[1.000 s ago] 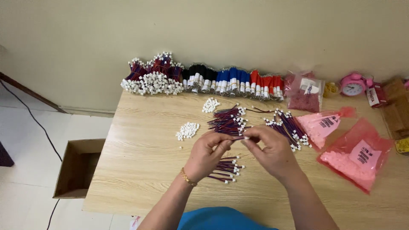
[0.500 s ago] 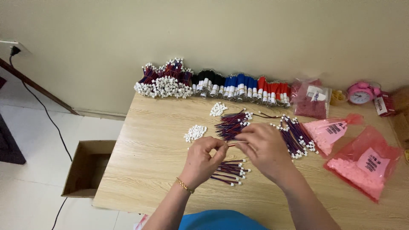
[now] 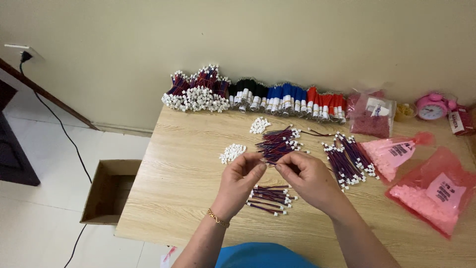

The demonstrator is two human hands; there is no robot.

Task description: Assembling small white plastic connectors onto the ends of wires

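Wooden table (image 3: 168, 198) seen from above; both hands raised over its middle. Left hand (image 3: 241, 179) and right hand (image 3: 307, 177) brought fingertip to fingertip, fingers pressed together in pinch. Thin red-blue wire piece (image 3: 270, 164) apparently pinched between them, mostly hidden by fingertips; connector end not made out. Small wire pile (image 3: 268, 197) laid directly below hands. Larger wire bundle (image 3: 277, 141) placed just behind. White connector heap (image 3: 232, 152) near left hand. Pink bag (image 3: 430, 191) cut off partly at right.
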